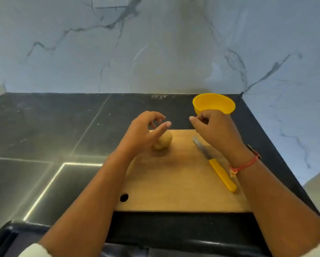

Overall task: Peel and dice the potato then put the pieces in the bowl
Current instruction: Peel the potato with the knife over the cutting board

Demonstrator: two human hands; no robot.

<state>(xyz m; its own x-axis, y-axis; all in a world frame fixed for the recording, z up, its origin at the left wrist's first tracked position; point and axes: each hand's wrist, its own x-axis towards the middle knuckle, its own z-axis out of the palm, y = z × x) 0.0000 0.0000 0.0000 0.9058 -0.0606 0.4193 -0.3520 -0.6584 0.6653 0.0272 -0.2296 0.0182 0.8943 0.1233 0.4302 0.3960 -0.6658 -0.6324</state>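
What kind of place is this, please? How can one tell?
Probably a kitchen: a wooden cutting board with a potato and a yellow-handled knife on it, a yellow bowl on the dark counter, a marble-patterned wall behind.

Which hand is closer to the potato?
Left. The left hand is right at the potato, partly covering it from its left side. The right hand is farther off to the potato's right, near the yellow bowl.

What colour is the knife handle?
Yellow, like the bowl; the knife lies on the board, clearest in the head view.
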